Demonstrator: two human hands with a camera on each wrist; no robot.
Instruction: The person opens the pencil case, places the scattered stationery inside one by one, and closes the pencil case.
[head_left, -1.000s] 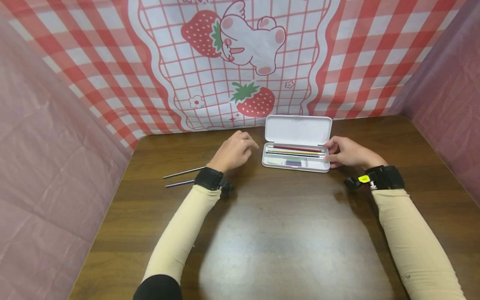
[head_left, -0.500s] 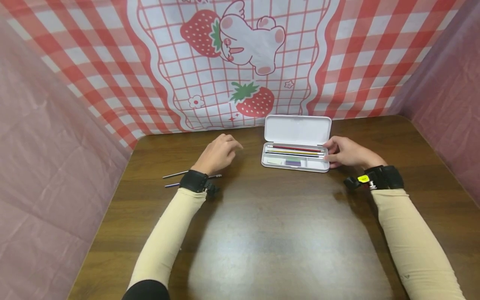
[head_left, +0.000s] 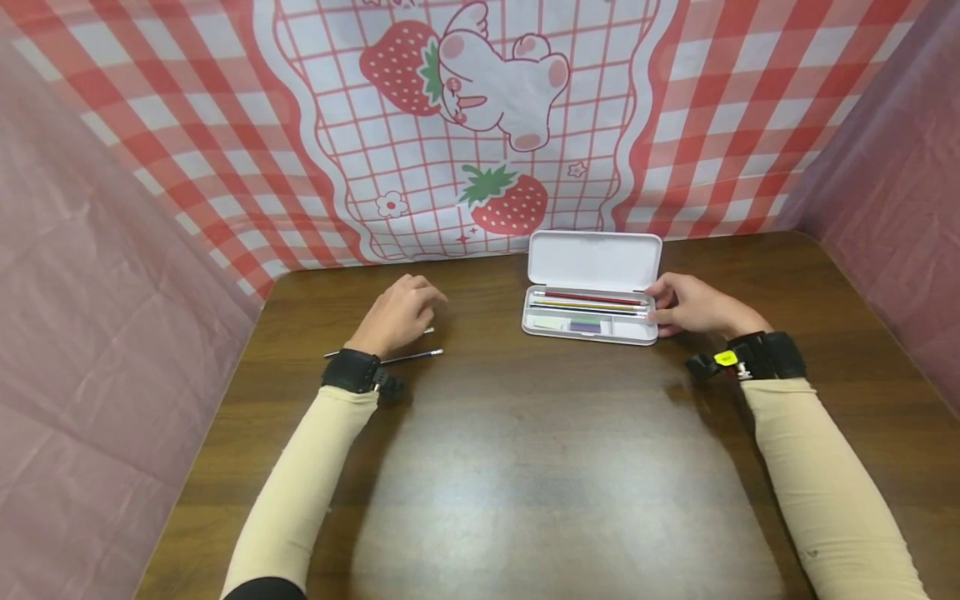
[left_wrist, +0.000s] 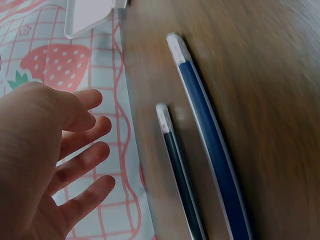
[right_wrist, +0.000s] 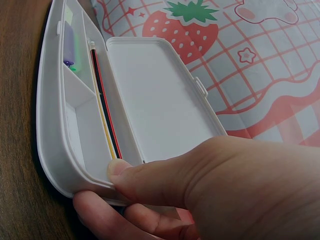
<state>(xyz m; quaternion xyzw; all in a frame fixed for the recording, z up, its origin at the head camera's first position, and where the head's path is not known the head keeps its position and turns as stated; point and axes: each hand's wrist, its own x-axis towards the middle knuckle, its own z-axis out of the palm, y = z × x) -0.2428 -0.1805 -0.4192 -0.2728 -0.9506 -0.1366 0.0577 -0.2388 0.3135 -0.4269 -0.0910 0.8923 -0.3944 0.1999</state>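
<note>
A white pencil case (head_left: pixel 595 260) stands with its lid up near the back of the table. My right hand (head_left: pixel 697 304) grips the right end, thumb over the rim and fingers below it in the right wrist view. Inside lie a red-and-black pencil (right_wrist: pixel 104 95), a yellow-striped one beside it, and a small purple block (right_wrist: pixel 69 46) in the front compartment. My left hand (head_left: pixel 396 315) is above two loose pencils, fingers loosely bent and holding nothing. In the left wrist view these are a blue pencil (left_wrist: pixel 210 125) and a dark green pencil (left_wrist: pixel 179 172), both white-tipped.
The brown wooden table (head_left: pixel 525 450) ends at a red-and-white strawberry cloth (head_left: pixel 510 204) hanging right behind the case. Pink curtains (head_left: pixel 90 275) hang on both sides. Black camera straps (head_left: pixel 351 370) circle both wrists.
My left hand has moved left, away from the pencil case and over the loose pencils, uncovering their white-tipped ends. My right hand keeps its grip on the case, which stays in place.
</note>
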